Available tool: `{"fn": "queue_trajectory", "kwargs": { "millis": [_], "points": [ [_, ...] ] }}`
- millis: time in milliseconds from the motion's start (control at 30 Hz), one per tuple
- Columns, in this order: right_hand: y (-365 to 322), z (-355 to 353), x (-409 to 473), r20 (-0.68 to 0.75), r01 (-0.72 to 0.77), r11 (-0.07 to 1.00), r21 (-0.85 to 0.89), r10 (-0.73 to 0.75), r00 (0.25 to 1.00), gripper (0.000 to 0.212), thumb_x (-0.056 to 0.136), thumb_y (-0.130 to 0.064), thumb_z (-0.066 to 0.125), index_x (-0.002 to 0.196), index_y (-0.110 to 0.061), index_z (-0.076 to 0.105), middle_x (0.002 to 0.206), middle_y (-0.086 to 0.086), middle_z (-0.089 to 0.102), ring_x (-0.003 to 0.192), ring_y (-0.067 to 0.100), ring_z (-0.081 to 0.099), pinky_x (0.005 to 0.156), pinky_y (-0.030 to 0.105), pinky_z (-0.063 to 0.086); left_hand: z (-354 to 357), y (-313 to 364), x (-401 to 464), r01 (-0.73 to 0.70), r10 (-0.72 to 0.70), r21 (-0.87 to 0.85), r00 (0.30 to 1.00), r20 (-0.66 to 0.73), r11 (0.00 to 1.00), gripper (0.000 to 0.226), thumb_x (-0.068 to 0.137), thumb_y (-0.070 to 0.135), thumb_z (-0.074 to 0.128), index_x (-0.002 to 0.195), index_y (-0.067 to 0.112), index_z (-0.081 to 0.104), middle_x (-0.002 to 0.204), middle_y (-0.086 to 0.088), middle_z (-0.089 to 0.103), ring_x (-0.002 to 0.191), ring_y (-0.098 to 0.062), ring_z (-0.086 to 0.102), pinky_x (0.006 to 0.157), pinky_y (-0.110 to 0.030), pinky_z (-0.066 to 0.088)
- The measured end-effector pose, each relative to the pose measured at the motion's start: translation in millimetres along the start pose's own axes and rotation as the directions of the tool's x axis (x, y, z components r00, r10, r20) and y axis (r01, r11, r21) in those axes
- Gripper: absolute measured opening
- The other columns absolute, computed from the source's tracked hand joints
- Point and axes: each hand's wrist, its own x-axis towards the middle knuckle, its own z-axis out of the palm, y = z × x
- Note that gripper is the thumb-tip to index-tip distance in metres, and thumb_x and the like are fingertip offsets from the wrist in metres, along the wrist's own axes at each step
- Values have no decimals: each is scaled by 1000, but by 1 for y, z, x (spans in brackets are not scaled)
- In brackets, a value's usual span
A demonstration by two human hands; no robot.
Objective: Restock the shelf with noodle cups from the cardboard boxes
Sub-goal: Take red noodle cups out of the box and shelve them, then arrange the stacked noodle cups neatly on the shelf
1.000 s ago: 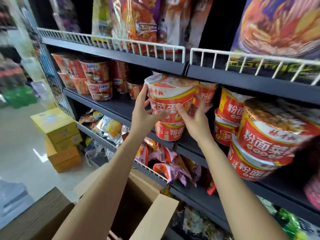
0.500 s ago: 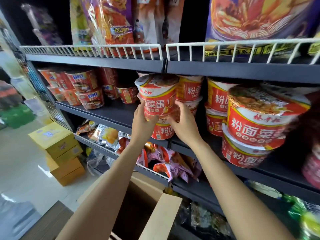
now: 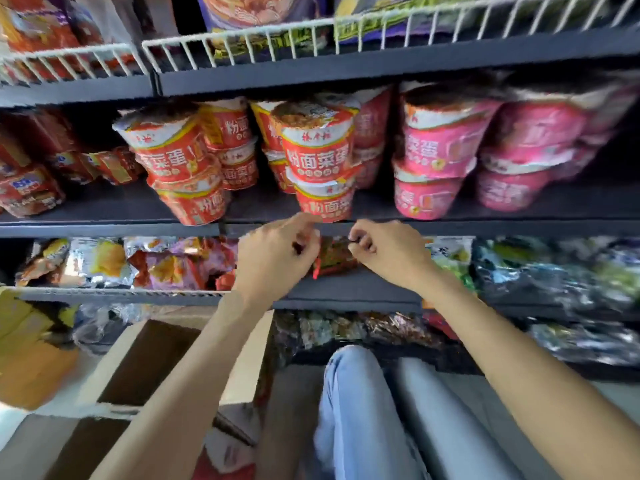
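Note:
Red noodle cups stand two high on the dark middle shelf (image 3: 104,206). One stack (image 3: 173,157) is left of centre, leaning a little, and another stack (image 3: 318,154) stands at the shelf's front edge. My left hand (image 3: 277,252) and my right hand (image 3: 386,251) hang just below that edge, under the centre stack. Their fingers are loosely curled and hold nothing. The open cardboard box (image 3: 114,362) sits on the floor at the lower left, under my left forearm; its inside is dark.
Pink noodle cups (image 3: 436,150) fill the shelf to the right, and darker red cups (image 3: 31,188) the left. Snack bags (image 3: 104,261) lie on the shelf below. A white wire rail (image 3: 242,39) fronts the upper shelf. My jeans-clad legs (image 3: 363,410) are in front.
Both hands have let go of the red cup, which now sits on the left stack. They dropped below the shelf edge, and the view swung right and down.

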Motion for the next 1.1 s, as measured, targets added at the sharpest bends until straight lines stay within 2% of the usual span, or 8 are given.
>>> {"fn": "queue_trajectory", "kwargs": {
  "millis": [100,200,333,433,600,800,967,1100],
  "points": [
    [50,-33,-38,-14,-187,975,119,190,982,15,91,-31,59,105,-25,62,86,-14,63,83,8,63,73,32,53,29,47,19,-55,75,-229,994,78,972,29,89,36,50,110,26,66,85,12,72,76,-11,68,60,-28,52],
    [93,-69,-67,-145,-263,921,288,314,938,18,88,-18,64,106,-19,64,92,-9,67,86,7,64,78,21,50,66,98,50,27,98,-536,974,204,844,31,90,29,57,120,23,62,106,12,69,96,-3,63,82,-28,53],
    [149,-109,-93,-291,-304,841,447,458,840,21,89,-13,63,109,-22,62,98,-13,66,88,-6,59,77,4,44,123,171,91,159,122,-727,940,318,668,37,91,17,61,127,22,55,117,11,62,98,3,57,82,-8,44],
    [194,-128,-102,-351,-312,829,464,495,795,22,91,-14,61,111,-24,59,103,-11,65,92,-8,58,76,4,44,176,210,109,98,123,-692,957,262,716,42,90,17,61,131,22,52,122,5,59,106,-8,56,84,-19,46],
    [269,-148,-103,-433,-311,863,398,476,766,28,90,-12,63,118,-16,58,113,-3,63,104,12,60,89,28,51,242,238,133,-162,195,-350,979,59,923,39,86,22,63,124,15,57,119,-5,60,110,-28,52,92,-41,47],
    [355,-146,-72,-406,-359,833,421,528,746,54,87,-23,67,135,-19,43,137,2,45,122,16,47,99,34,44,271,233,148,-238,240,-30,967,84,971,44,81,25,72,120,9,60,117,-10,58,103,-34,55,81,-45,49],
    [412,-147,-21,-345,-375,812,447,544,765,72,83,-20,72,142,-16,32,143,11,35,130,22,39,103,34,36,281,260,145,-348,349,-204,937,-32,915,37,86,23,51,120,11,59,114,-4,58,103,-21,49,79,-24,44],
    [448,-160,5,-289,-369,802,471,535,794,71,87,-4,60,147,-14,24,147,17,35,130,28,41,103,34,38,316,323,149,-221,294,-437,950,107,872,51,89,21,55,138,12,44,135,-4,51,121,-22,48,92,-28,44]
  ]
}}
